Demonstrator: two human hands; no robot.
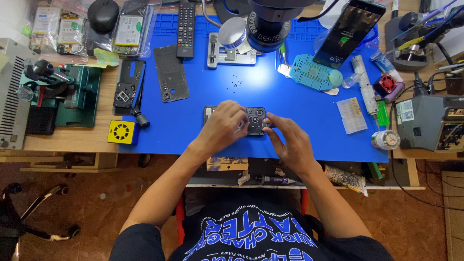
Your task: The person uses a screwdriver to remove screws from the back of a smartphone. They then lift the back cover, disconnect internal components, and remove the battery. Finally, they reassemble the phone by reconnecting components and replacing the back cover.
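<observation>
Opened phone [255, 121] flat on blue mat [299, 140], near front edge. Left hand [223, 126] fingers curled over it, pinning; right hand [289, 140] fingertips pinching its rt edge. Risk: slip dislodges internals, loose screws [235, 84] scatter

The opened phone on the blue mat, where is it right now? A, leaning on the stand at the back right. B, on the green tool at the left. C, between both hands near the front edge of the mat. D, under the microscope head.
C: the opened phone lies on the blue mat near its front edge, with the left hand on it and the right hand at its right end.
</observation>
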